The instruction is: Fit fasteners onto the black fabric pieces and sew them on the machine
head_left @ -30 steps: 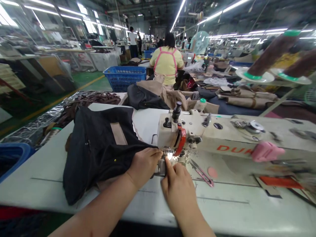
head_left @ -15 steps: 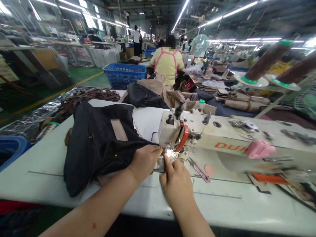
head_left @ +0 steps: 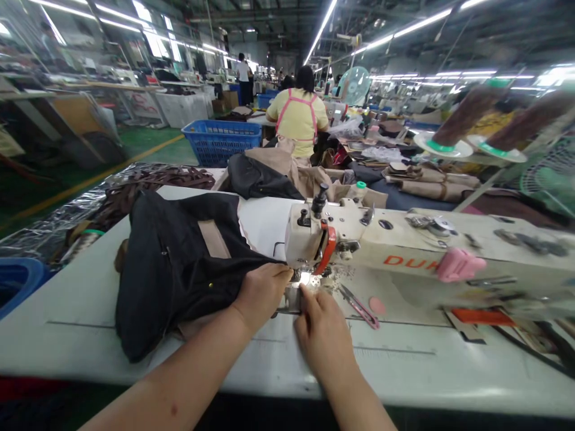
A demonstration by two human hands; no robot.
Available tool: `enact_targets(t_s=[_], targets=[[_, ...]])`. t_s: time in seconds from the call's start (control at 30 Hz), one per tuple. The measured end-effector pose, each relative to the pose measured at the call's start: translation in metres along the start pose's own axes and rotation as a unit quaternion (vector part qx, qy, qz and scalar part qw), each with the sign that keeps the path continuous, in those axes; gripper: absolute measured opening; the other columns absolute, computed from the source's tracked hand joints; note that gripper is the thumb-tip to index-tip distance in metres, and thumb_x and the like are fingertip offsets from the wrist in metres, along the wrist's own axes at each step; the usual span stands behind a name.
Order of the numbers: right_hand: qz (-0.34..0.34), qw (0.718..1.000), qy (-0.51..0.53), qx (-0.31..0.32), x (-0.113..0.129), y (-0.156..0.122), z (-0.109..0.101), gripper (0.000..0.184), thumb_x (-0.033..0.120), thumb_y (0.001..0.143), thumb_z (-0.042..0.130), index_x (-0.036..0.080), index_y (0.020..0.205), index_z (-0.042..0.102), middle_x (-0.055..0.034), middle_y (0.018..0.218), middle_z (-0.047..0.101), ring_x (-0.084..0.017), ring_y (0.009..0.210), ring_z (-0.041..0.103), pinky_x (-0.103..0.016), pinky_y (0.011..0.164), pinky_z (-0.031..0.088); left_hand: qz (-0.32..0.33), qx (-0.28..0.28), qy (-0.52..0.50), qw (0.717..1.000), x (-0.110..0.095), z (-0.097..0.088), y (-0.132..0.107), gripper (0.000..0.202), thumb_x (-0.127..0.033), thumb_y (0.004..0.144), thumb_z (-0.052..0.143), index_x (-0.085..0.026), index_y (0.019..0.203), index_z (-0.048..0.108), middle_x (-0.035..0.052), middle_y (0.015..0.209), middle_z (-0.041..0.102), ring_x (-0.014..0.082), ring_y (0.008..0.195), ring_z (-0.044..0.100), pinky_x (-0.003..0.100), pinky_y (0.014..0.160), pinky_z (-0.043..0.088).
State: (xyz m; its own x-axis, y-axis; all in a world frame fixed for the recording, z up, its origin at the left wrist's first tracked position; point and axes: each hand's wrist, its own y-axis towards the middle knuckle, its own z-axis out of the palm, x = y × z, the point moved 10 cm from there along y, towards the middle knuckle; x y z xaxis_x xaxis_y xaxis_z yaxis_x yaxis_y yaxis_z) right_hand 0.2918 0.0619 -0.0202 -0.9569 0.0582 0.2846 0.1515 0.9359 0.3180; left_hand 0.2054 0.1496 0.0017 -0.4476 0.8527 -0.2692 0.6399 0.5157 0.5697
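A black fabric piece [head_left: 179, 263] with a tan strip lies on the white table [head_left: 404, 365], its right end running under the needle of a cream sewing machine [head_left: 359, 239]. My left hand [head_left: 263, 293] presses down on that end, fingers curled on the cloth just left of the presser foot. My right hand [head_left: 321, 332] rests in front of the needle, index finger stretched toward the lit needle plate, the other fingers tucked in. What lies under its fingertip is hidden.
Small thread snips [head_left: 359, 306] and a pink disc [head_left: 376, 305] lie right of the needle. A pink object [head_left: 456, 264] sits on the machine arm. Thread cones [head_left: 462, 114] stand at right. A blue crate [head_left: 222, 140], fabric piles and a seated person [head_left: 300, 117] are behind.
Both hands stay at the needle. My right hand has slid slightly left and its index finger lies lower. The view has shifted a little.
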Motion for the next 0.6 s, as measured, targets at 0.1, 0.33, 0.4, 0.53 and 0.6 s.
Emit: enact_targets(t_s=[0.1, 0.33, 0.4, 0.53, 0.6], targets=[[0.012, 0.995, 0.019, -0.1, -0.03, -0.01, -0.041, 0.029, 0.017, 0.095, 0.049, 0.016, 0.116, 0.069, -0.0074, 0.091, 0.063, -0.022, 0.086, 0.06, -0.037, 0.084, 0.05, 0.009, -0.006, -0.006, 1.0, -0.001, -0.001, -0.001, 0.02, -0.008, 0.095, 0.059, -0.018, 0.099, 0.075, 0.006, 0.103, 0.079, 0.0195, 0.092, 0.075, 0.032, 0.086, 0.063], [0.187, 0.901, -0.244, -0.306, -0.158, -0.074, -0.159, 0.039, 0.02, 0.092, 0.053, 0.009, 0.127, 0.068, -0.0209, 0.124, 0.069, -0.038, 0.119, 0.064, -0.052, 0.101, 0.049, 0.013, -0.015, -0.012, 1.0, 0.0, -0.001, -0.002, 0.019, -0.009, 0.095, 0.06, -0.018, 0.1, 0.076, 0.0062, 0.102, 0.079, 0.02, 0.092, 0.074, 0.034, 0.086, 0.063], [0.19, 0.915, -0.244, -0.257, -0.184, -0.081, -0.154, 0.049, 0.018, 0.092, 0.048, 0.006, 0.138, 0.061, -0.0213, 0.136, 0.065, -0.037, 0.133, 0.057, -0.052, 0.106, 0.048, 0.01, -0.014, -0.009, 1.0, 0.0, -0.001, -0.002, 0.019, -0.009, 0.095, 0.06, -0.019, 0.099, 0.076, 0.0058, 0.102, 0.079, 0.0196, 0.091, 0.074, 0.034, 0.086, 0.063], [0.248, 0.923, -0.225, -0.189, -0.217, -0.096, -0.131, 0.053, 0.017, 0.09, 0.046, 0.005, 0.14, 0.06, -0.019, 0.143, 0.061, -0.035, 0.127, 0.063, -0.049, 0.104, 0.053, 0.008, -0.01, -0.005, 1.0, 0.0, -0.002, -0.001, 0.018, -0.009, 0.094, 0.061, -0.018, 0.099, 0.076, 0.0057, 0.102, 0.079, 0.0198, 0.091, 0.074, 0.033, 0.086, 0.062], [0.269, 0.926, -0.21, -0.159, -0.225, -0.1, -0.122, 0.051, 0.017, 0.09, 0.046, 0.008, 0.137, 0.064, -0.0175, 0.143, 0.062, -0.034, 0.124, 0.065, -0.049, 0.102, 0.054, 0.007, -0.006, -0.006, 1.0, 0.0, -0.001, -0.002, 0.019, -0.008, 0.094, 0.061, -0.018, 0.099, 0.076, 0.0055, 0.102, 0.079, 0.0196, 0.091, 0.074, 0.033, 0.086, 0.062]])
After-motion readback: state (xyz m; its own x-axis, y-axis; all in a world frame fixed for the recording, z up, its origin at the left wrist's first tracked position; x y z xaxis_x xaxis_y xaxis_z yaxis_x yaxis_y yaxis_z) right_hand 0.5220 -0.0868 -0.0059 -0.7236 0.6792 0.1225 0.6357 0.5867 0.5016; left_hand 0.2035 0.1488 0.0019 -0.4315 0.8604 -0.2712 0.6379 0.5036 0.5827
